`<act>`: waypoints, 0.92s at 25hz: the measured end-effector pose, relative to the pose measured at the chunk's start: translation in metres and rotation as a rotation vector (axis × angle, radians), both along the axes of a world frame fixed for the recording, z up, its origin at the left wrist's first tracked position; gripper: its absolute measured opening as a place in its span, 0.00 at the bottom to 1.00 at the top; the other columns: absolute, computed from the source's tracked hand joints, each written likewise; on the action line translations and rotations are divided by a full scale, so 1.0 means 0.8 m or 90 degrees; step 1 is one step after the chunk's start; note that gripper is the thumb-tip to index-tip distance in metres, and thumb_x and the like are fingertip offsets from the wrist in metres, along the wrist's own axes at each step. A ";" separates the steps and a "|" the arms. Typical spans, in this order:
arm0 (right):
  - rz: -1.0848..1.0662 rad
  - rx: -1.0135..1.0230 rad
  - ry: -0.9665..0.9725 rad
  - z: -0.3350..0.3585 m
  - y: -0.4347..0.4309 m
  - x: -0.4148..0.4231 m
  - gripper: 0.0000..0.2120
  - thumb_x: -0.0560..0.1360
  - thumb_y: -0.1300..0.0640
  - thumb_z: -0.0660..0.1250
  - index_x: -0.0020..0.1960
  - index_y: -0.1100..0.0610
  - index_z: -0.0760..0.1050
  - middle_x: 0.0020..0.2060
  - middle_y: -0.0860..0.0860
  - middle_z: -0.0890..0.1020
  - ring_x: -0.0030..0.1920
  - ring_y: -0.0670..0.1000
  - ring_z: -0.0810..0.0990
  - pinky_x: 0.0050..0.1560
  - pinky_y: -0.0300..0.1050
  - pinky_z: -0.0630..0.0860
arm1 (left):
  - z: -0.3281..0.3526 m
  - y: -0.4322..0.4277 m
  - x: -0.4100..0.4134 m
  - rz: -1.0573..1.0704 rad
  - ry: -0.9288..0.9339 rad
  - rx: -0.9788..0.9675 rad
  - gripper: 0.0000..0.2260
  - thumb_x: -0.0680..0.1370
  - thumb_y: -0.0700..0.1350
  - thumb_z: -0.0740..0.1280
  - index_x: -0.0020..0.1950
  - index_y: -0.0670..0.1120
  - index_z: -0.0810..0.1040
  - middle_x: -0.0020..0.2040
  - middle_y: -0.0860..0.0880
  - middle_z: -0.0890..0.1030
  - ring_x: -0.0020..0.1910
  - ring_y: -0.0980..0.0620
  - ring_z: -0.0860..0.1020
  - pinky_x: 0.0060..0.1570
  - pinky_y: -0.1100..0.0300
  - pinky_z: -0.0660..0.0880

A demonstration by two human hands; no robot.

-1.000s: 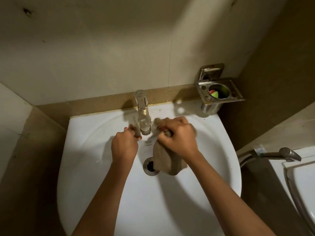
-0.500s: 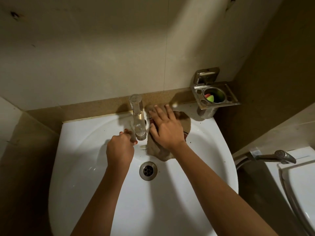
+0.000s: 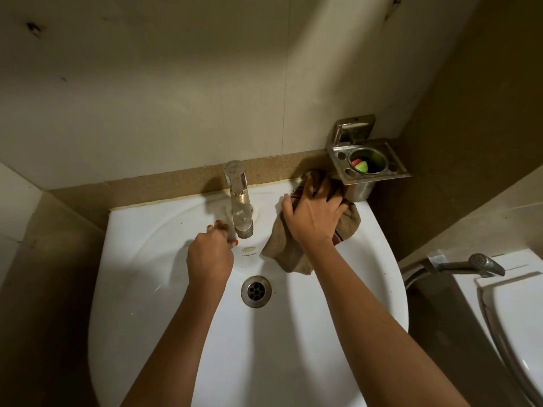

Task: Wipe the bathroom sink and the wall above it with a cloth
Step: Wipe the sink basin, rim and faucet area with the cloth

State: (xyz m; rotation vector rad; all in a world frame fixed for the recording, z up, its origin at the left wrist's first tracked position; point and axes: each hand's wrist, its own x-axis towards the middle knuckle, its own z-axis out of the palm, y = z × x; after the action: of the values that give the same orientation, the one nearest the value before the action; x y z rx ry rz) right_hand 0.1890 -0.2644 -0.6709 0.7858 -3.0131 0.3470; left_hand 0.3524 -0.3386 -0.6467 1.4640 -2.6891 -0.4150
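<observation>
At the sink rim's back-right corner, the right hand presses the cloth flat, with the wall just beyond. The left hand curls by the tap, grip unclear.

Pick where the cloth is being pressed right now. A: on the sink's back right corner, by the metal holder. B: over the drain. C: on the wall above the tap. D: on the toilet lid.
A: the right hand presses the cloth flat on the sink at its back right corner, just below the metal holder; the drain lies bare.
</observation>
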 end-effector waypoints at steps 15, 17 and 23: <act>0.382 -0.166 0.043 -0.021 -0.021 0.045 0.20 0.73 0.49 0.59 0.59 0.56 0.79 0.59 0.56 0.80 0.60 0.59 0.75 0.61 0.56 0.69 | -0.002 -0.007 -0.001 -0.009 -0.020 -0.015 0.10 0.78 0.45 0.64 0.56 0.45 0.81 0.52 0.43 0.83 0.51 0.45 0.79 0.49 0.57 0.75; 0.398 -0.123 0.072 -0.023 -0.019 0.034 0.20 0.73 0.49 0.58 0.58 0.57 0.79 0.58 0.56 0.80 0.58 0.60 0.76 0.57 0.57 0.72 | -0.003 -0.008 0.000 -0.009 -0.027 -0.025 0.10 0.78 0.44 0.64 0.56 0.46 0.82 0.52 0.44 0.83 0.50 0.45 0.80 0.48 0.57 0.76; 0.144 -0.048 0.128 -0.027 0.038 0.019 0.22 0.74 0.48 0.55 0.58 0.60 0.77 0.55 0.61 0.79 0.58 0.66 0.75 0.55 0.58 0.74 | 0.005 -0.007 -0.003 0.012 -0.004 0.007 0.09 0.77 0.44 0.66 0.54 0.47 0.83 0.48 0.43 0.84 0.48 0.45 0.81 0.46 0.57 0.76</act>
State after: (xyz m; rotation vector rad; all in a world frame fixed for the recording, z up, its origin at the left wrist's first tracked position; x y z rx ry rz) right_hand 0.2039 -0.2341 -0.6928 1.0858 -2.7150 0.3582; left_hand 0.3502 -0.3438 -0.6429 1.4940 -2.6800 -0.4263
